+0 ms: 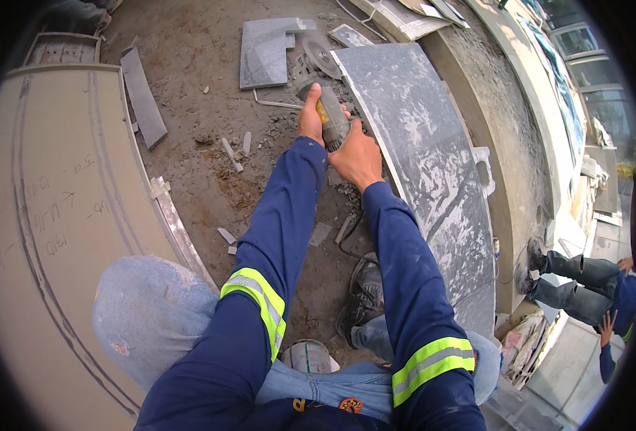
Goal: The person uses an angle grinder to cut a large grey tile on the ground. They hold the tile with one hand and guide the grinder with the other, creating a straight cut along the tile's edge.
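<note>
Both my arms reach forward over the ground, closed round an angle grinder (334,118) with a grey and yellow body. My left hand (310,116) wraps its left side, thumb pointing forward. At the rear of the body, my right hand (359,156) grips it with the fingers partly hidden. The grinder's round disc (323,57) stands beside the far left corner of a long grey stone slab (418,136). Whether the disc touches the slab's pale edge, I cannot tell. White smears cover much of the slab's face.
A cut grey stone piece (264,54) lies beyond the grinder, and a narrow strip (143,97) lies left. A large beige board (52,215) fills the left side. Stone offcuts (232,154) and a power cord (347,241) lie on the dirt. Another person (583,287) stands at right.
</note>
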A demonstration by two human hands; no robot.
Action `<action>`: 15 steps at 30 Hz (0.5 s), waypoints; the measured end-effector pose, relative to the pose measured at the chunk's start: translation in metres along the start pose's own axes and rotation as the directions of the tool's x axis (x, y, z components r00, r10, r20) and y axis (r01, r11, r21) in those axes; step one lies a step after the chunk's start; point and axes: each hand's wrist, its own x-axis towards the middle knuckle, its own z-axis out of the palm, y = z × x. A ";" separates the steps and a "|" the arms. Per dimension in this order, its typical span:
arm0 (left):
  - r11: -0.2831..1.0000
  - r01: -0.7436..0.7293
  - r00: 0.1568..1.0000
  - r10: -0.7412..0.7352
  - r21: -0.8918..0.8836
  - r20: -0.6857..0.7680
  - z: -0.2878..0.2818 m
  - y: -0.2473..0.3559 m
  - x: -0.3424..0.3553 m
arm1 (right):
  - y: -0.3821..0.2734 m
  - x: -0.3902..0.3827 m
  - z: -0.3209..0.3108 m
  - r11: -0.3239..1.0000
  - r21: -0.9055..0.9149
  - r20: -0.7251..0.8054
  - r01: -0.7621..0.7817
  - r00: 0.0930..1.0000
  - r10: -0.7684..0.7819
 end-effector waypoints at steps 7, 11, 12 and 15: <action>1.000 0.005 1.000 -0.005 -0.016 0.006 -0.003 -0.004 -0.001 | -0.001 -0.007 -0.004 1.000 -0.009 0.010 -0.010 1.000 0.010; 1.000 0.021 1.000 -0.021 -0.015 -0.001 0.000 -0.003 -0.005 | 0.002 -0.008 -0.002 1.000 -0.020 0.011 -0.013 1.000 0.014; 1.000 0.018 1.000 -0.018 -0.012 0.002 -0.001 -0.004 -0.006 | 0.003 -0.008 -0.002 1.000 -0.022 0.012 -0.014 1.000 0.014; 1.000 0.012 1.000 -0.012 -0.005 0.006 -0.002 -0.006 -0.008 | 0.003 -0.011 -0.002 1.000 -0.021 0.016 -0.016 1.000 0.016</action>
